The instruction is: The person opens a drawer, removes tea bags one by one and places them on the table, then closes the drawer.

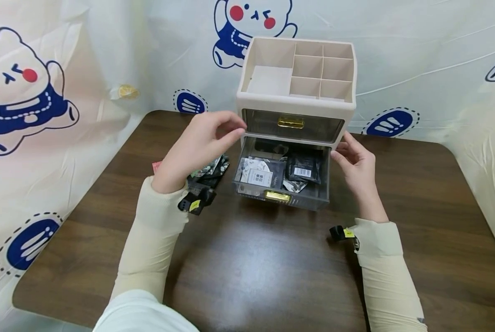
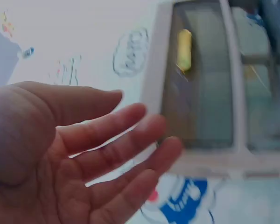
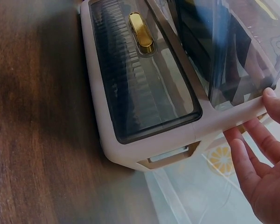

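The right hand (image 1: 357, 161) pinches the right edge of the organizer (image 1: 295, 103); the left hand (image 1: 203, 138), fingers loosely curved and empty, hangs by its left edge; the lower drawer (image 1: 303, 202) juts from its front; bracing the organizer and sliding squarely should keep the packets (image 1: 261, 177) from snagging.

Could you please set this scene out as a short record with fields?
Organizer: stands on the table
Top drawer: closed
Middle drawer: pulled out, packets inside
Bottom drawer: closed
Left hand: at the organizer's left edge, fingers relaxed; contact unclear
Right hand: holds the organizer's right edge
Other packets: on the table, left of the organizer
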Motion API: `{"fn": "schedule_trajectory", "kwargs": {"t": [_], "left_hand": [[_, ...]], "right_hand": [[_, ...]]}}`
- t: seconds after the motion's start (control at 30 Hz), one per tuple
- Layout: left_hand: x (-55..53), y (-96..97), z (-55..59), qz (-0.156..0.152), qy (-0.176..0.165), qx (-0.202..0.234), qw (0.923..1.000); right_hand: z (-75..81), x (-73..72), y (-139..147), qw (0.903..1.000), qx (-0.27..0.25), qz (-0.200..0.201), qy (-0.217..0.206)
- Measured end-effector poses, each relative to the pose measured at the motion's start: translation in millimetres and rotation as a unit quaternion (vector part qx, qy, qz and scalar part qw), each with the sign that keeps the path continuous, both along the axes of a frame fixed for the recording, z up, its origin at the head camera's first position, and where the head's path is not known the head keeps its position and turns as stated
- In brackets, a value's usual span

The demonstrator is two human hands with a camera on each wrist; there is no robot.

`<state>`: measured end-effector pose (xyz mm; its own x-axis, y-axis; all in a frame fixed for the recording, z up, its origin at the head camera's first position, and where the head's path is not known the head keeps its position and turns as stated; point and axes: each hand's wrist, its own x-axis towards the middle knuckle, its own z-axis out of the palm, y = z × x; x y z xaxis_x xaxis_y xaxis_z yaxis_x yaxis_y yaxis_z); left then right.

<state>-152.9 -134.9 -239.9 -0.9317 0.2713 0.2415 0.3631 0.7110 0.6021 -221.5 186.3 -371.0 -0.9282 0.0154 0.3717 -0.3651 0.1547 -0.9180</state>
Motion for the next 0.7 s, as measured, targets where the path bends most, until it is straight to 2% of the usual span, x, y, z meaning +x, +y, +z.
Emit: {"fn": "schedule_trajectory", "kwargs": {"t": [0.13, 0.27, 0.37, 0.47, 0.53, 0.7], "left_hand": [[-11.5, 21.1, 21.6, -0.037, -0.055, -0.063, 0.9958], [-24.5, 40.2, 30.4, -0.09, -0.08, -0.134, 0.9837], [-35.3, 54.9, 26.9, -0.124, -0.101, -0.188, 0.9691], [-42.6, 67.2, 19.5, -0.144, -0.132, -0.231, 0.953], [-45.2, 72.4, 15.3, -0.15, -0.152, -0.25, 0.9443], [-50.2, 78.5, 7.7, -0.156, -0.177, -0.285, 0.929]], "right_hand": [[0.5, -0.2, 0.7, 1.0, -0.004, 0.0, -0.004], [1.0, -0.3, 0.4, 1.0, -0.002, 0.004, -0.006], [1.2, 0.2, 0.4, 1.0, -0.001, 0.002, -0.006], [1.4, 0.8, 1.0, 1.0, 0.0, 0.001, -0.009], [1.2, 1.0, 1.6, 0.9999, 0.003, 0.003, -0.011], [1.1, 0.6, 2.3, 0.9999, 0.006, 0.013, -0.01]]}}
